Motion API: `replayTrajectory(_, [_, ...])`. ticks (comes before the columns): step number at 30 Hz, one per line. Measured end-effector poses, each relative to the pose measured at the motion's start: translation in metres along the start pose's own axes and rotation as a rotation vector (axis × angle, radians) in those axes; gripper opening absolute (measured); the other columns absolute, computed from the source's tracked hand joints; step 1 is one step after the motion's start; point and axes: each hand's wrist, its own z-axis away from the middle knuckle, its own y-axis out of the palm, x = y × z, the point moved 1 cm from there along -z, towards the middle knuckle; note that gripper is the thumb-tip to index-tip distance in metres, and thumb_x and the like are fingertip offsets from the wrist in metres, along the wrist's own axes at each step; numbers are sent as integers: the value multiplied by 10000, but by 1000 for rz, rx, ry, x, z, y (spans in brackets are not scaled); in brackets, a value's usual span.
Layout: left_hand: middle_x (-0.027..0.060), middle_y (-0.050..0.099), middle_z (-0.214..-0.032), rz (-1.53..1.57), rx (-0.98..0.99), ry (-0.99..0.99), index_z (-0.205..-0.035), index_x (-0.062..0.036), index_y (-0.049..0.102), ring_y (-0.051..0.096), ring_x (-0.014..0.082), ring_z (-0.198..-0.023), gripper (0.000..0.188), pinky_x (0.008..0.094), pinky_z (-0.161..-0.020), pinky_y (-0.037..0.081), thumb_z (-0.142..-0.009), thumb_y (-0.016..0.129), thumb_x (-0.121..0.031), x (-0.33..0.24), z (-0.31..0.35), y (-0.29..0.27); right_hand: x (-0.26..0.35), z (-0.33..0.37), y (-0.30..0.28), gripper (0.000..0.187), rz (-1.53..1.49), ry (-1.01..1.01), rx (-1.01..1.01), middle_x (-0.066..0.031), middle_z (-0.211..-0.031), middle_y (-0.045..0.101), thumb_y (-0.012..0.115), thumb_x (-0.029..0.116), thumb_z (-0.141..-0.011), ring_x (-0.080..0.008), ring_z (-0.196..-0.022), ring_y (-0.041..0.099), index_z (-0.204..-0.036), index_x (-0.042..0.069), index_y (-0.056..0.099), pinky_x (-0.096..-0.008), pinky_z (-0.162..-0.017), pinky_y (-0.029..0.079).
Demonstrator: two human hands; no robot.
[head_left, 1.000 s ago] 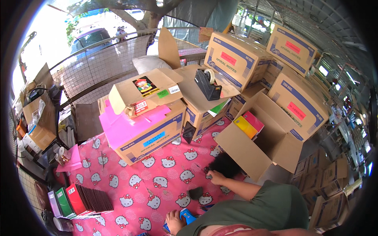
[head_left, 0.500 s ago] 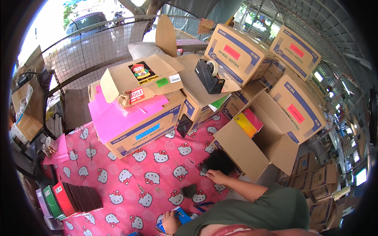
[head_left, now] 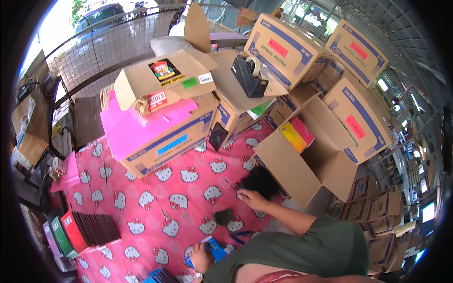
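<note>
Near the lower edge, my left hand (head_left: 201, 257) grips a blue-covered notebook (head_left: 214, 249), its fingers curled over the cover. My right hand (head_left: 253, 199) is at the near side of a pile of thin black strands (head_left: 260, 183), perhaps binding coils. Its fingers are pinched together; what they hold is too small to make out. Between the hands lie a dark grey-green scrap (head_left: 223, 217) and dark blue-handled pliers (head_left: 240, 236). More blue notebooks with black spiral edges (head_left: 160, 275) are partly cut off at the bottom edge.
A pink patterned cloth (head_left: 155, 212) covers the table. Red, green and purple spiral notebooks (head_left: 89, 228) stand at left. An open carton (head_left: 288, 177) holding yellow and pink notebooks (head_left: 296, 134) is at right. Behind are stacked cartons (head_left: 283, 52), a pink-topped carton (head_left: 165, 141) and a tape dispenser (head_left: 248, 78).
The view has shifted slightly, bringing more blue notebooks in at the bottom. My right hand has moved slightly left and up beside the black strands. My left hand stays on the blue notebook.
</note>
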Motion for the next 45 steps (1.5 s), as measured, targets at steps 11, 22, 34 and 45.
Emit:
replayTrajectory(11, [103,618,-1132,-126,-180,64,-988,-96,639,565,300,-1087,275,419,-895,463,-753,752,-183,-70,56,-40,96,0,-114,289,-778,-242,181,-47,-948,619,490,125,-1008,-57,-611,508,-1271,34,566,-218,-524,441])
replayTrajectory(22, [101,596,-1153,-288,-194,-92,-1142,-78,594,583,283,-1071,325,403,-900,488,-821,639,-88,-72,86,17,79,9,-50,277,-803,-167,574,-31,-944,609,526,160,-1033,-60,-669,544,-1270,30,587,-206,-548,446])
replayTrajectory(34, [88,652,-1095,-356,-407,100,-1079,-54,658,624,264,-1028,266,396,-869,531,-815,662,-78,-49,87,17,105,46,35,285,-131,-721,684,-148,-982,675,627,143,-942,-327,-859,652,-1216,68,653,-397,-768,513])
replayTrajectory(45, [119,619,-1043,-321,-459,177,-1076,-54,560,599,294,-977,286,431,-903,458,-799,629,-67,-46,71,-32,127,53,61,253,-180,-840,476,-89,-969,611,679,28,-837,-275,-851,647,-1087,68,663,-375,-763,525])
